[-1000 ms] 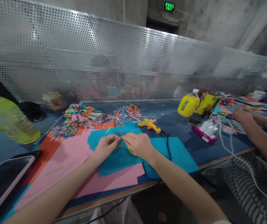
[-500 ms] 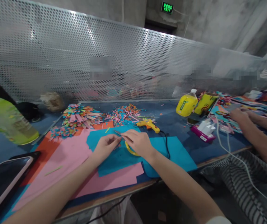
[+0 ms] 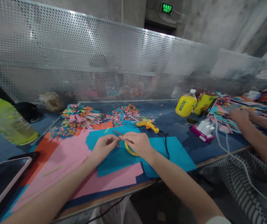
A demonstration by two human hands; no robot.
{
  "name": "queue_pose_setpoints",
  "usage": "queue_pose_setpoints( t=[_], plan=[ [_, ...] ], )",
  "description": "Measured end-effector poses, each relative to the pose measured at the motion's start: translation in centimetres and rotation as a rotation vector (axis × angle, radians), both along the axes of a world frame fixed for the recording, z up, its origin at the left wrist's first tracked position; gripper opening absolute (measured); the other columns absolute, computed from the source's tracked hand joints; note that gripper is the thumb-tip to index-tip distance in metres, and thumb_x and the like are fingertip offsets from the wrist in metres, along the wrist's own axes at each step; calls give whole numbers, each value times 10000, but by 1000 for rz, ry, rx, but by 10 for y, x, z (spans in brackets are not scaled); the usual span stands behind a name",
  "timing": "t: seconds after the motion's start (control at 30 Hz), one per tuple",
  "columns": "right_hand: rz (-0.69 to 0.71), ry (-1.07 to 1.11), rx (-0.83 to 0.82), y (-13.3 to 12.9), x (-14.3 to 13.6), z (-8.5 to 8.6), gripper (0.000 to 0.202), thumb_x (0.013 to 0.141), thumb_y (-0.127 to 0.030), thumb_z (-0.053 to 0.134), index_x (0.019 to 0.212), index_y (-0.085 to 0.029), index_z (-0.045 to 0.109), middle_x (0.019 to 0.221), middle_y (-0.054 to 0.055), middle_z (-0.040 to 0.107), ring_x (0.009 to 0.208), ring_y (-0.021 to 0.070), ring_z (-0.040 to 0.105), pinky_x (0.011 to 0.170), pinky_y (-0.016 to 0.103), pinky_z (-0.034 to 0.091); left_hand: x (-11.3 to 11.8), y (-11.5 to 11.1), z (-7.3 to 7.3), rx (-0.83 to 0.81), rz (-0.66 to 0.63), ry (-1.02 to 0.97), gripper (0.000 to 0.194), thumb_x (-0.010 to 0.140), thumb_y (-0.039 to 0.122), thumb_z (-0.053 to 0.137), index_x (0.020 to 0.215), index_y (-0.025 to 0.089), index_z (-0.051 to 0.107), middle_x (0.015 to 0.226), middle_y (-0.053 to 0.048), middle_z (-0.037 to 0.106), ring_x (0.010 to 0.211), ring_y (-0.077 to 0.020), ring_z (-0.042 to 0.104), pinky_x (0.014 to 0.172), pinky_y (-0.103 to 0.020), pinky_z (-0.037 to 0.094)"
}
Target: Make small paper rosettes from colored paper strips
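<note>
Well inside table edge, hands at scissors; glue gun near.

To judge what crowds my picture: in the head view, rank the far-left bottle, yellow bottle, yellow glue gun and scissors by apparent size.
Largest to smallest:
1. Far-left bottle, though cut by the frame
2. Yellow bottle
3. Yellow glue gun
Unranked: scissors, partly hidden by the right hand

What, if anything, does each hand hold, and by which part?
Right hand: scissors, gripped between blade tip and yellow handle. Left hand: I cannot tell.
</note>
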State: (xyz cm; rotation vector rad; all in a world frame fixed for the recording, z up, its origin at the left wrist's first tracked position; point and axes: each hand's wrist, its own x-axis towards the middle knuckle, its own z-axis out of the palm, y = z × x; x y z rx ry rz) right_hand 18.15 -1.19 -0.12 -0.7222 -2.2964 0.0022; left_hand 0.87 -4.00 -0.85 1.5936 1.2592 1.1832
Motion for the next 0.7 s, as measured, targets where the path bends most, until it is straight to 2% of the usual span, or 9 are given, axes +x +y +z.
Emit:
queue_pose_setpoints(
  t=[0.1, 0.23, 0.37, 0.57, 0.7],
  plan=[
    [-52, -21, -2, -1, -2, -1, 240, 886, -284, 437, 956, -227, 660, 937, -9, 687, 839, 84, 621, 659, 174, 436, 0, 0, 1, -4, 7, 21, 293, 720, 448, 557, 634, 169, 572, 559, 10, 547, 523, -111, 467, 510, -217, 365],
    [-134, -60, 77, -3, -2, 2, 243, 884, -302, 427, 890, -213, 653, 861, 7, 688, 717, 97, 617, 585, 197, 396, 1, 3, -1, -26, 12, 19, 328, 722, 472, 552, 626, 160, 567, 548, 9, 538, 499, -103, 444, 499, -218, 354],
    [-244, 67, 7, 0, 4, 8, 213, 881, -274, 429, 892, -198, 627, 877, 14, 672, 736, 85, 610, 609, 177, 410, 2, 7, -3, -60, 8, -30, 336, 709, 484, 559, 624, 160, 563, 545, 14, 549, 469, -94, 433, 482, -216, 347],
    [-89, 27, -40, 0, 0, 4, 225, 877, -309, 455, 990, -216, 626, 969, 3, 675, 899, 91, 610, 698, 173, 439, 0, 6, -4, -46, 7, -33, 332, 705, 479, 566, 630, 156, 574, 554, 10, 558, 470, -95, 442, 476, -215, 351],
    [-42, 14, -30, 0, -3, -1, 242, 886, -312, 438, 972, -212, 641, 971, -4, 678, 895, 90, 614, 702, 177, 443, 0, 4, -5, -28, -2, -4, 315, 732, 450, 553, 622, 156, 573, 550, 14, 548, 482, -93, 448, 483, -207, 354]
  ],
)
